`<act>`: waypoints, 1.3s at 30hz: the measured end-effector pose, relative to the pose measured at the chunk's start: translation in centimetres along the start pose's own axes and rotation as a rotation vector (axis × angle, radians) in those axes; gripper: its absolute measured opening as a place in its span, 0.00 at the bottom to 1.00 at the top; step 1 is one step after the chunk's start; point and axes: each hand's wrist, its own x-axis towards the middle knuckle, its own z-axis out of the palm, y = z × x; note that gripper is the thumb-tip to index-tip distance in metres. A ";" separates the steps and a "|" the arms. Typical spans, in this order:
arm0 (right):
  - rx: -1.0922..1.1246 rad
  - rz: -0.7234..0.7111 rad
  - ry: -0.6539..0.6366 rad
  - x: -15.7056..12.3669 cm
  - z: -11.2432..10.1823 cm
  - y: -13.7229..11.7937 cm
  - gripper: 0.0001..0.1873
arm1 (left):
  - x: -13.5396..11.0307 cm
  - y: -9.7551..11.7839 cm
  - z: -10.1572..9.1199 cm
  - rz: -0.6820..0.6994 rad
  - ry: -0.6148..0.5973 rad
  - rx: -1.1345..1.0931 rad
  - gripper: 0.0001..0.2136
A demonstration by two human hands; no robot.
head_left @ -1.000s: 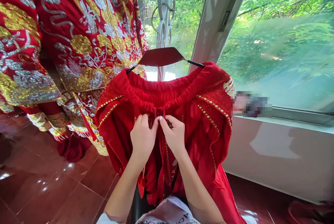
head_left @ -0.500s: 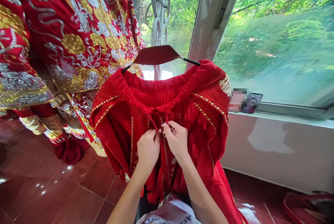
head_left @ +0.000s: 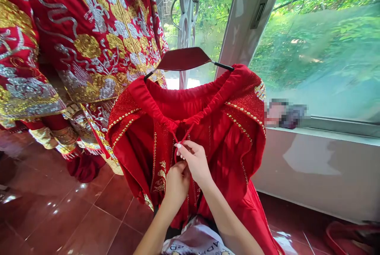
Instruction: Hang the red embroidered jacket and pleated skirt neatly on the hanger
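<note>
A red garment like a skirt (head_left: 231, 156), with a gathered waist and gold beaded trim, hangs by its waist on a dark red hanger (head_left: 184, 58). Two ends of a thin red drawstring (head_left: 187, 131) come out of the front of the waist and cross. At the crossing, my right hand (head_left: 196, 162) pinches the cord between thumb and fingers. Lower and a little to the left, my left hand (head_left: 177, 181) is closed, fingertips partly behind the right hand. A cord end seems to run into it, though its grip is largely hidden.
Red jackets (head_left: 97, 37) with gold and silver embroidery hang close on the left. A metal stand (head_left: 184, 13) rises behind the hanger. On the right are a window (head_left: 320, 61) and its sill (head_left: 332, 134), with a pixelated object on it. Red tiles (head_left: 89, 227) cover the floor.
My left hand has moved down, away from the waist. The right hand has shifted left to where the cords now cross. The view has turned slightly.
</note>
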 end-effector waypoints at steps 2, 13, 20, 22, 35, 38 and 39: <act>0.043 0.004 0.007 -0.2 0.1 0.2 0.10 | -0.2 -0.5 -0.4 0.043 0.087 -0.219 0.11; -0.131 -0.221 0.037 -0.8 0.4 0.8 0.11 | 1.2 2.0 -5.1 0.554 0.525 -0.074 0.10; -0.230 -0.359 0.043 -1.1 0.4 0.8 0.10 | 4.1 4.8 -5.3 0.425 0.556 0.052 0.02; -0.258 -0.388 0.041 -1.1 0.4 0.7 0.10 | 4.3 4.5 -4.5 0.340 0.605 -0.055 0.03; -0.237 -0.353 -0.012 -1.1 0.5 0.2 0.12 | 3.5 3.0 -4.1 0.146 0.476 -0.697 0.11; -0.200 -0.307 -0.017 -1.1 0.4 0.2 0.13 | 3.5 2.2 -3.6 0.083 0.493 -0.919 0.13; -0.187 -0.292 -0.016 -1.1 0.4 0.2 0.13 | 3.4 2.1 -3.4 0.063 0.503 -0.977 0.14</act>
